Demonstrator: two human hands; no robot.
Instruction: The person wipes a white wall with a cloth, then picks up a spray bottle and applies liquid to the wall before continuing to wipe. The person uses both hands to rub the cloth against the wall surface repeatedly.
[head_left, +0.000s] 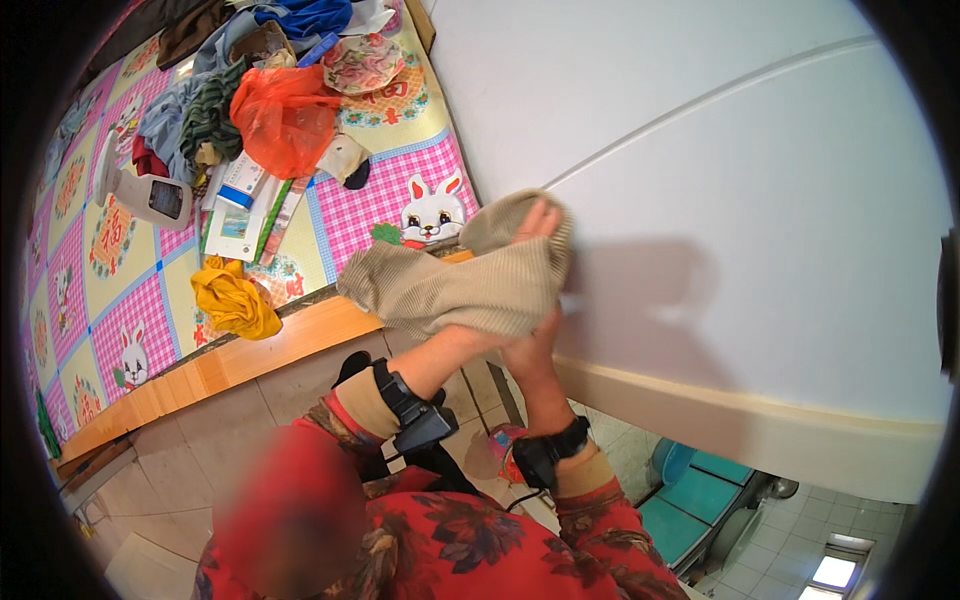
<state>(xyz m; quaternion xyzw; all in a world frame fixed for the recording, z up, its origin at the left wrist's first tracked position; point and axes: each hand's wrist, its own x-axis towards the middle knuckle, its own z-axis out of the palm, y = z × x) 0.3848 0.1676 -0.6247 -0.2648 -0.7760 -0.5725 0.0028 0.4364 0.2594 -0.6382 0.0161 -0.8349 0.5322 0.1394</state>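
Observation:
A beige corduroy cloth item (480, 281) is held up in front of me, bunched and folded, beside a pale wall panel. My left hand (480, 339) reaches into its folds from the lower left and is mostly covered; blurred fingers show in the opening at the top, apparently of this hand. At the cloth's lower right edge, my right hand (531, 349) grips the fabric, with its fingertips partly hidden. Both forearms wear black straps with devices. A crumpled yellow cloth (234, 298) lies on the wooden bed edge, left of the hands.
A patterned mat (375, 217) covers the bed, bearing heaped clothes (214, 112), a red plastic bag (289, 120), booklets (244, 225) and a white bottle (154, 196). The pale panel (712, 225) stands close on the right. A blue basin (673, 461) is at lower right.

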